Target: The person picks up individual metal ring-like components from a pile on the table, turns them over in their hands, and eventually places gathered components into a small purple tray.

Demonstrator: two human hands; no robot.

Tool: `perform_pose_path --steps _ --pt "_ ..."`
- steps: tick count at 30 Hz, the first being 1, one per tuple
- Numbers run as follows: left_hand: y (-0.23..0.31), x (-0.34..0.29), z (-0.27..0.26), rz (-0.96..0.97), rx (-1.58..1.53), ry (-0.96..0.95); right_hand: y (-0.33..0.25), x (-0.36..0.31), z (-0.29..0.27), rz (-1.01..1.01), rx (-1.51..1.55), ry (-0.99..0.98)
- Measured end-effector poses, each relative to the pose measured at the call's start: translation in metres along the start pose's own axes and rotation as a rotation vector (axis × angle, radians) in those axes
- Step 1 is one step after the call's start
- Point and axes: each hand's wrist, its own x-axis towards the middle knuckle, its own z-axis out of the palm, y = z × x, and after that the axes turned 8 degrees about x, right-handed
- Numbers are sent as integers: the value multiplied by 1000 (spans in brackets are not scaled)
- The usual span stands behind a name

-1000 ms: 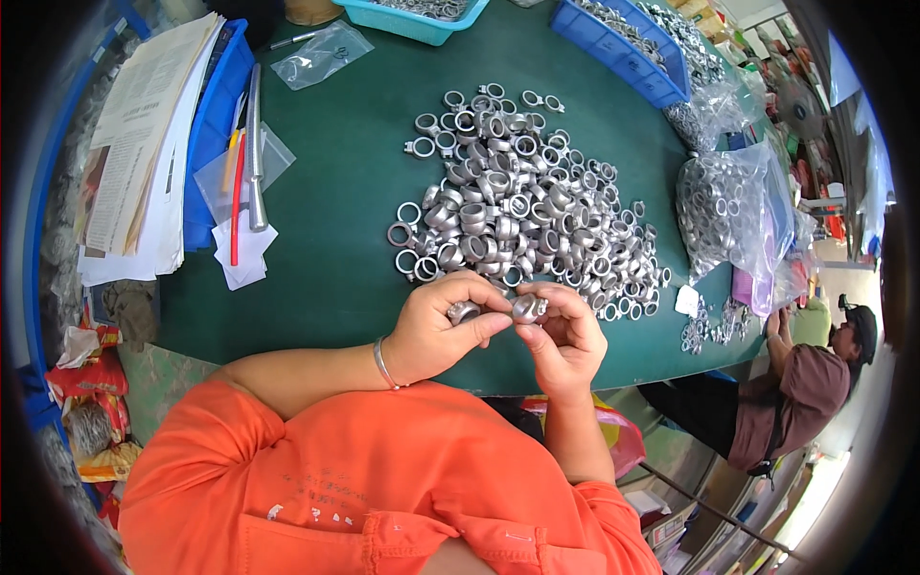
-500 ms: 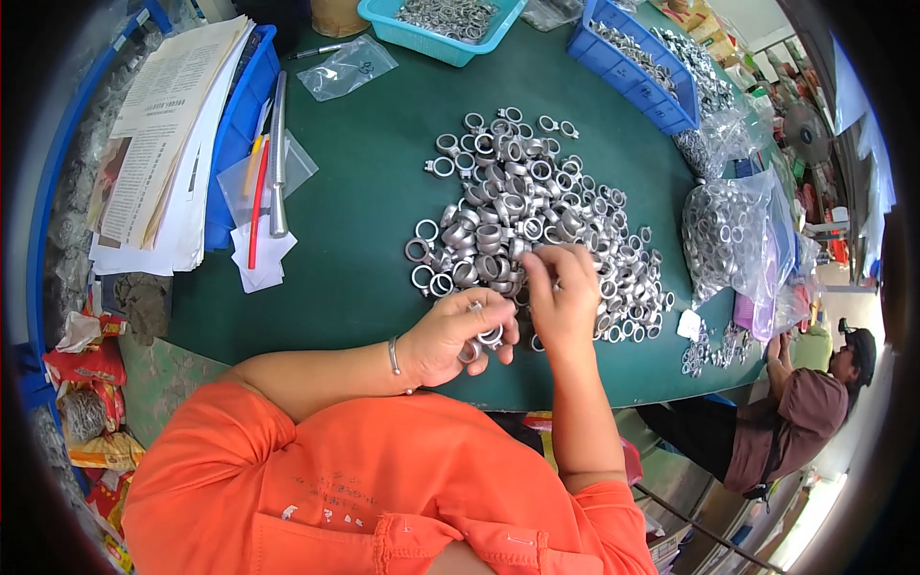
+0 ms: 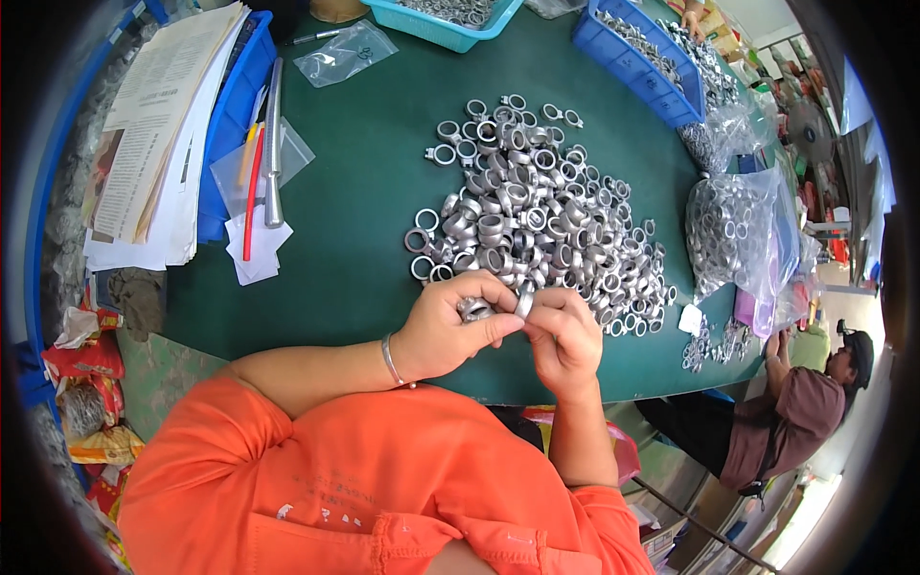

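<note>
At the near side of a pile of silver metal rings (image 3: 551, 216), my two hands meet. My left hand (image 3: 443, 326) is closed round a few rings (image 3: 474, 309) in its curled fingers, and its thumb and fingertips reach a single metal ring (image 3: 524, 304). That same ring is pinched by my right hand (image 3: 567, 337) from the other side, standing on edge between the two hands. Many rings in the pile carry a small lug on the rim. A few, such as a lugged ring (image 3: 441, 154), lie apart at its far left edge.
The pile lies on a green table (image 3: 355, 211). Left are a blue bin (image 3: 217, 192) with papers (image 3: 158, 144), a metal rod (image 3: 274, 153) and a red pen (image 3: 253, 196). Beyond stand a turquoise basket (image 3: 450, 38) and blue crate (image 3: 637, 81). A bag of rings (image 3: 719, 235) and another person (image 3: 795, 412) are right.
My right hand has drawn back from the pile to my left hand, with a ring now between them. My left hand has turned and closed further over its rings.
</note>
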Motion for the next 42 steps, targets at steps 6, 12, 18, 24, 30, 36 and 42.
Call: perform_pose_path --steps 6,12,18,24,30,36,42 --pt "-4 3 0 331 359 16 -5 -19 6 500 549 160" --pt "-7 -1 2 234 212 -23 1 -26 17 319 542 322" --pt "-3 -3 2 92 107 -31 -3 -20 8 91 37 293" --pt "-13 -1 2 -326 -474 -48 -12 -2 10 -70 62 124" --pt "-8 2 -4 -287 -579 -144 41 36 9 106 -495 165" --pt "0 3 -3 -259 -519 -147 47 39 12 72 -606 153" --pt "-2 2 -2 -251 -241 -20 14 18 9 569 591 276"
